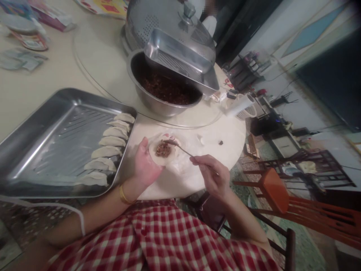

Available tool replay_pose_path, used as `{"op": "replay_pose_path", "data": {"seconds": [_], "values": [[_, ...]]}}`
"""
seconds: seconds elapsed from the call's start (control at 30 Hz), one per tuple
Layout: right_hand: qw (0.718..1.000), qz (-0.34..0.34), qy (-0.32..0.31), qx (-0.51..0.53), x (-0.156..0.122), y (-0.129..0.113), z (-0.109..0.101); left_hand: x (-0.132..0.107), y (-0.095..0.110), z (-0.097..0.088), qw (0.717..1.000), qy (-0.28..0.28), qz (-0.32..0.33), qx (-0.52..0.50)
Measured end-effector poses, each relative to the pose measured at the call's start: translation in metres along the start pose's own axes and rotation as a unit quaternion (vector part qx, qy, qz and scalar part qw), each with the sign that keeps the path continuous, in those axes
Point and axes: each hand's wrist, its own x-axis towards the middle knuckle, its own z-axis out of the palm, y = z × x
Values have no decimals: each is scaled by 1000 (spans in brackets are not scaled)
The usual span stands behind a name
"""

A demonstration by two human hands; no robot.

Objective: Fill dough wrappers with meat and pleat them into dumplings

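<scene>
L hand (145, 165) cups wrapper (163, 152) w/ filling, R hand (213, 175) grips spoon (180, 148) over it

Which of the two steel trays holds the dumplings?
The tray lying flat beside the left hand; the other tray leans tilted on the filling bowl.
</scene>
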Motion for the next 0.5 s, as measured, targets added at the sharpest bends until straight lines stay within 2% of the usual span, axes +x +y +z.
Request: {"op": "replay_pose_path", "data": {"seconds": [0.13, 0.33, 0.5], "values": [[999, 12, 36, 9, -1, 4, 0, 1, 0, -2, 1000, 0, -10, 4], [999, 38, 17, -17, 3, 5, 1, 2, -1, -4, 1000, -19, -5, 12], [999, 14, -15, -35, 6, 3, 2, 0, -1, 0, 1000, -9, 3, 6]]}}
